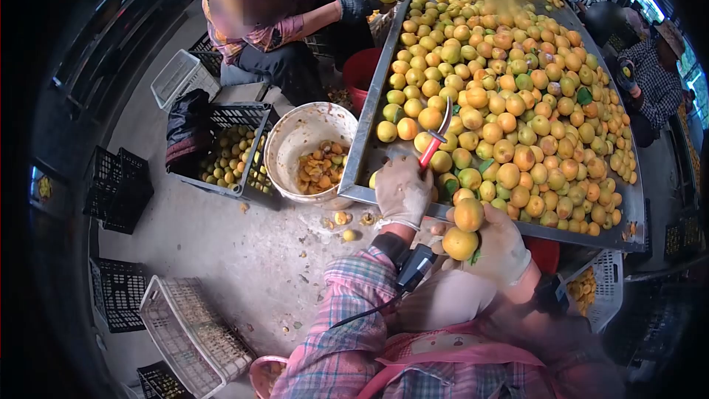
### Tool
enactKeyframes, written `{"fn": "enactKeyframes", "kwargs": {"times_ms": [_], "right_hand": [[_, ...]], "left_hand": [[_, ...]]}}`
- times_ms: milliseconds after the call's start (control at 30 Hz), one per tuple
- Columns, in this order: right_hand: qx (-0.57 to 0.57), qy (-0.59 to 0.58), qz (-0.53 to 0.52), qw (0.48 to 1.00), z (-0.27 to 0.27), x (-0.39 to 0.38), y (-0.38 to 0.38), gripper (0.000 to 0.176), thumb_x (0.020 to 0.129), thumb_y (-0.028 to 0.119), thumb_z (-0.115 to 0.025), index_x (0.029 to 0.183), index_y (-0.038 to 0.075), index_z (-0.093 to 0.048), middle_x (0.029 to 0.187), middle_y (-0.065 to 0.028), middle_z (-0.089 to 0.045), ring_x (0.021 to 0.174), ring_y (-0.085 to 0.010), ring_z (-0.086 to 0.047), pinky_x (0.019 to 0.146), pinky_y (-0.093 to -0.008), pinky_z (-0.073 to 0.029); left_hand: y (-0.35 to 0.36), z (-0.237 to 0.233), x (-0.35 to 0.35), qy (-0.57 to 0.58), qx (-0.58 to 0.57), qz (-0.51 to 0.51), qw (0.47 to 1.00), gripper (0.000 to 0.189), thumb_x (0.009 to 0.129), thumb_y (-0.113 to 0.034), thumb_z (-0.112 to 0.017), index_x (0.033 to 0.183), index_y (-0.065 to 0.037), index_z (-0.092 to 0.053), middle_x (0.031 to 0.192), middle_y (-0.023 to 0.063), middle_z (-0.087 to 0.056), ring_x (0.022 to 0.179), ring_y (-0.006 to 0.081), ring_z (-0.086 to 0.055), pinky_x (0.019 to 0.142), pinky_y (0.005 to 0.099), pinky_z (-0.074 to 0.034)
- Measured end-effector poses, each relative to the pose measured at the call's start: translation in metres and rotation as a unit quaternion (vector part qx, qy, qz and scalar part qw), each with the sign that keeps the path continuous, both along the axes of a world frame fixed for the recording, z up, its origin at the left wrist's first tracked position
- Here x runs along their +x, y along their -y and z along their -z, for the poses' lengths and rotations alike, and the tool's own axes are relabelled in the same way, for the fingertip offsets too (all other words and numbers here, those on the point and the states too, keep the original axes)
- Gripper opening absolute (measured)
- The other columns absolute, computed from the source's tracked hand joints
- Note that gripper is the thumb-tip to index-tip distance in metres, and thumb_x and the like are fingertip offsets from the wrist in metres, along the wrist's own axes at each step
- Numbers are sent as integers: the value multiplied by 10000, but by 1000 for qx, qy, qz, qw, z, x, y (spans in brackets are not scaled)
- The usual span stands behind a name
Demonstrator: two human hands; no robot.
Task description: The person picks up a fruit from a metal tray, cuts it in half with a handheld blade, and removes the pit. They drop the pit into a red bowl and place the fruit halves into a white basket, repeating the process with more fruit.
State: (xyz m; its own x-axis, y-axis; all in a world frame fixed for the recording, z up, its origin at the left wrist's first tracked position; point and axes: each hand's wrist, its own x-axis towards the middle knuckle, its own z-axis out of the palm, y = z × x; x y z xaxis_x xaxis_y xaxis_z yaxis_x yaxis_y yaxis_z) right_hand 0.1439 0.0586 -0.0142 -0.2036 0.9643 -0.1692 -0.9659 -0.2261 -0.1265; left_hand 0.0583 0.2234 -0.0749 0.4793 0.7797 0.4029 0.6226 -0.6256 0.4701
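item: two fruits (460, 243), round, yellow-orange, at the near edge of the table (360, 140), in my right hand (504, 253). i judge them light, firm yet easily bruised, smooth-skinned; best cupped around the middle. gloved fingers (443, 227) curled snug about both. left hand (402, 192), just to the left: fist closed on a red-handled knife (430, 152), blade pointing far over the heap (517, 103).
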Motion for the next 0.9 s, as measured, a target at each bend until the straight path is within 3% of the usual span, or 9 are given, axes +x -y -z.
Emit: {"fn": "enactKeyframes", "kwargs": {"times_ms": [300,400,500,600,667,700,767,800,900], "right_hand": [[-225,356,-3,907,-25,14,33,531,823,271,-746,1201,-14,-505,1135,-159,-626,1038,-297,-623,888,-386,-511],[77,889,18,451,-25,30,41,638,677,233,-859,1174,-3,-536,1061,-175,-650,928,-343,-651,845,-367,-529],[240,902,107,343,-91,8,-39,472,779,98,-737,1204,18,-548,1100,-202,-623,1007,-365,-619,866,-388,-517],[336,853,112,383,-167,-14,-105,482,874,29,-578,1343,-3,-473,1281,-223,-546,1245,-380,-495,1013,-402,-458],[315,916,205,140,-180,-10,-115,385,947,110,-478,1313,-9,-494,1333,-159,-509,1173,-272,-564,950,-363,-504],[307,920,202,134,-174,1,-113,385,947,110,-478,1313,-9,-494,1333,-159,-509,1173,-272,-564,950,-363,-504],[315,812,204,447,-158,28,-99,367,955,139,-501,1287,-18,-512,1290,-123,-545,1085,-213,-609,904,-336,-523],[91,624,168,758,-169,18,-78,352,971,176,-509,1263,-17,-534,1220,-112,-591,1014,-201,-636,860,-311,-528],[-44,688,257,677,-137,55,-43,351,965,211,-513,1233,-9,-566,1129,-95,-619,903,-138,-635,772,-269,-528]], "left_hand": [[0,-3,0,-3,-18,-1,1000,250,765,-307,-699,741,-68,-627,764,138,-615,753,325,-615,665,439,-473],[1,-3,-1,-8,-19,3,1000,227,770,-284,-693,778,-67,-629,775,134,-616,758,320,-612,689,427,-473],[0,3,-3,8,-13,9,1000,223,763,-278,-672,826,-65,-651,804,140,-629,766,328,-614,693,425,-477],[4,51,4,215,-12,22,976,249,735,-273,-651,871,-66,-680,816,144,-644,782,339,-620,688,415,-486],[0,19,-4,93,57,21,994,243,728,-291,-682,828,-70,-677,786,143,-640,754,334,-623,675,427,-490],[-1,13,0,54,26,8,998,235,734,-291,-698,782,-66,-652,786,146,-637,738,329,-620,663,438,-486],[0,3,4,-24,1,-10,1000,223,745,-276,-696,747,-63,-627,776,143,-626,740,328,-616,654,443,-480],[1,1,5,-13,-1,-5,1000,229,768,-275,-689,735,-58,-624,759,156,-620,729,349,-614,655,464,-478],[3,-6,4,-22,-5,-1,1000,234,800,-276,-682,747,-53,-632,765,168,-623,750,374,-619,664,483,-483]]}}
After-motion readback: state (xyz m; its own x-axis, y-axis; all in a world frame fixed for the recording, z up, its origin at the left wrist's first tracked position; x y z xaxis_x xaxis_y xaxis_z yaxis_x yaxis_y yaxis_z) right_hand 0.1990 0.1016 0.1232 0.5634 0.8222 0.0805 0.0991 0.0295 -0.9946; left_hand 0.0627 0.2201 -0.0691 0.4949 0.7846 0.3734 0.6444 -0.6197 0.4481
